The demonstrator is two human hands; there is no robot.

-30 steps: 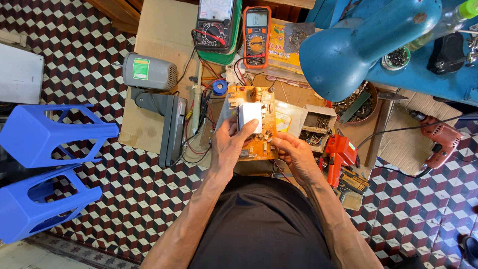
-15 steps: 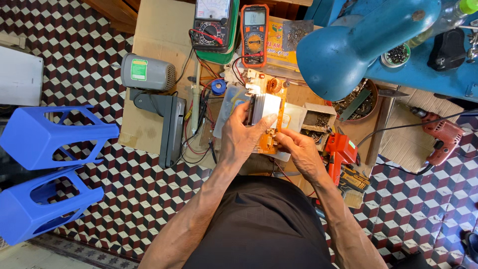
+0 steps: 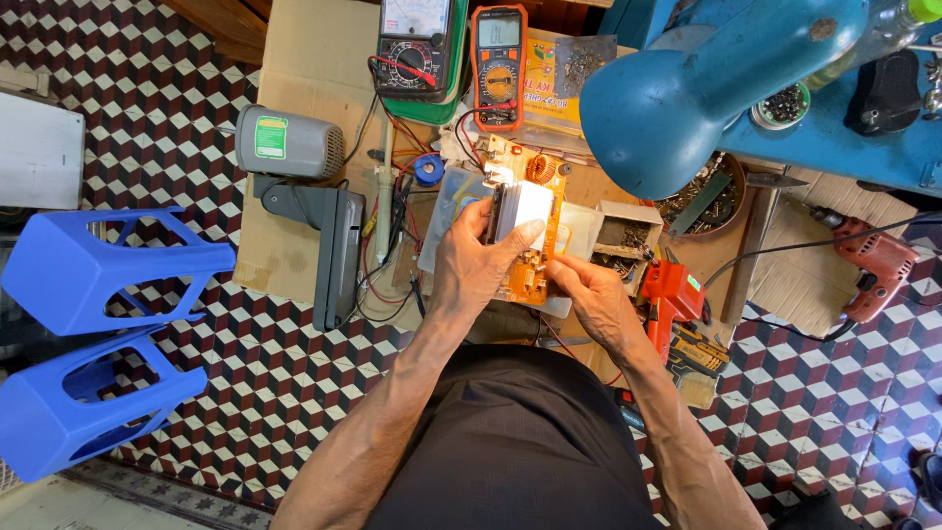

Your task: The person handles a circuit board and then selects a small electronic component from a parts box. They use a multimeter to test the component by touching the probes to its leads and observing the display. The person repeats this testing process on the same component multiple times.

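Circuit board: orange, held above a cardboard sheet on the patterned floor, tilted so its long side runs away from the person. A pale metal heat sink stands on it; a copper coil sits at its far end.

Left hand: fingers curled around the board's left edge and the heat sink, thumb laid across the sink's face. Closed in a firm grip.

Right hand: fingers pinched on the board's near right corner, partly curled.

Meters: a black analogue meter with a green back edge and an orange digital meter lie side by side at the far edge of the cardboard, red leads trailing towards the board.

Labels and packages: a grey motor left of the board carries a small green rectangular label. A yellow printed package lies just right of the orange meter, partly under it. A blue tape roll sits near the board's far left.

Other: blue lamp shade overhangs at upper right; red drill far right; red tool just beside the right hand; two blue stools on their sides at left.
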